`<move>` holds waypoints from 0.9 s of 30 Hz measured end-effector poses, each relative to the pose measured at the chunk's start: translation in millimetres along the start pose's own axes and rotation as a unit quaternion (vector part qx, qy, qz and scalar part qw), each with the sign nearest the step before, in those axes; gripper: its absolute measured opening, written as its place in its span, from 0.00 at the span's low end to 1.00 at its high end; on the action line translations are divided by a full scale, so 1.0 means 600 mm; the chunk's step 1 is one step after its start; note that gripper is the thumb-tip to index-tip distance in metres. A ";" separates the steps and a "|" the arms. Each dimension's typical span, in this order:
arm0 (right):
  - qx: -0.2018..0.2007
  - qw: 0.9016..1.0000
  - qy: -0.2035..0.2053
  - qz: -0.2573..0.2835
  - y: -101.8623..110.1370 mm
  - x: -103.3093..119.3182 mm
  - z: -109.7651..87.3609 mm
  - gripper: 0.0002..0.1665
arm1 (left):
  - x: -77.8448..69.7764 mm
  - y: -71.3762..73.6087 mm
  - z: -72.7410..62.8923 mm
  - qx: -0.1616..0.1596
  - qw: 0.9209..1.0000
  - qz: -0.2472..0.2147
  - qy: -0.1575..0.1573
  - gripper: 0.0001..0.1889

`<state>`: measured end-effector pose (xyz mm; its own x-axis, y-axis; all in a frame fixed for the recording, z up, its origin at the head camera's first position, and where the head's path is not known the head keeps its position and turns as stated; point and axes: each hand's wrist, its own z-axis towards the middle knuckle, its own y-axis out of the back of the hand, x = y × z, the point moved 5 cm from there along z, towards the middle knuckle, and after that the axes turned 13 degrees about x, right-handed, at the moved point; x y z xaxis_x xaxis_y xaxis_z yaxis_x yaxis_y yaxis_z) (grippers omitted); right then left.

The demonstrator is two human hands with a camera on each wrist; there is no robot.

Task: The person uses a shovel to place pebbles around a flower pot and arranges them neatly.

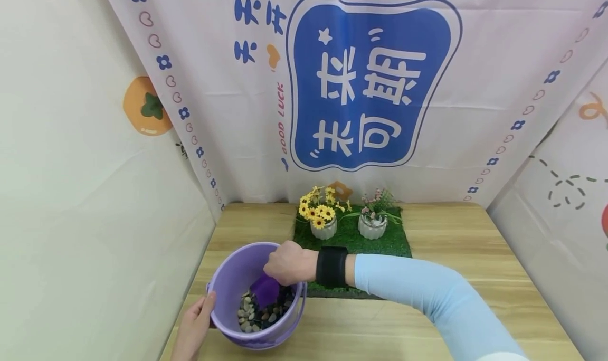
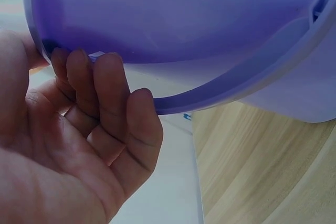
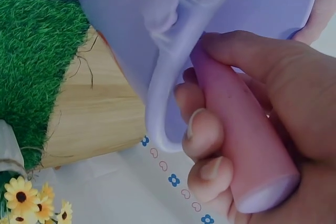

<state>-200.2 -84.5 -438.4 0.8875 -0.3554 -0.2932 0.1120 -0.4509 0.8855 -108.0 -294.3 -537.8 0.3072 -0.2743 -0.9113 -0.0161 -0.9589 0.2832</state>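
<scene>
A light purple bucket (image 1: 230,279) stands on the wooden table at the front left, its inside facing the head camera. Pale and dark pebbles (image 1: 246,314) lie at its bottom. My left hand (image 1: 195,319) holds the bucket's left edge; in the left wrist view its fingers (image 2: 111,82) curl at the rim, with the thumb partly out of sight. Over the bucket's right rim reaches my right hand (image 1: 291,263), gripping a toy shovel by its pink and purple handle (image 3: 244,129). The dark purple blade (image 1: 267,291) points down among the pebbles.
Behind the bucket lies a green turf mat (image 1: 349,239). On it stand a white pot of yellow flowers (image 1: 324,228) and one of pink flowers (image 1: 372,227). The bucket's bail handle (image 3: 160,95) hangs on its right side. A printed curtain (image 1: 247,118) closes off the back.
</scene>
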 end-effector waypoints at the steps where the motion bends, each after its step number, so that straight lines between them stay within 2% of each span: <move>1: -0.004 1.000 0.001 0.001 0.000 0.001 0.001 0.20 | 0.000 -0.001 0.000 0.000 1.000 0.000 -0.001 0.29; 8: -0.031 0.999 0.000 -0.020 -0.002 0.009 0.002 0.19 | 0.000 -0.001 -0.001 -0.007 1.000 -0.004 -0.004 0.28; 18: 0.011 0.998 -0.038 -0.051 -0.014 0.022 0.025 0.10 | 0.002 -0.003 0.001 -0.004 1.000 -0.003 0.001 0.28; 22: 0.011 0.996 -0.048 -0.072 -0.014 0.032 0.031 0.06 | 0.002 -0.002 0.001 -0.005 1.000 0.000 -0.002 0.28; 27: 0.003 0.997 -0.048 -0.068 -0.016 0.039 0.036 0.06 | 0.001 0.000 0.000 -0.005 1.000 -0.005 -0.011 0.27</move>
<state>-190.5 -106.4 -461.5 0.8179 -0.3666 -0.4434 0.2252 -0.5053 0.8331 -107.8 -294.1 -538.2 0.2861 -0.2662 -0.9205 -0.0033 -0.9609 0.2769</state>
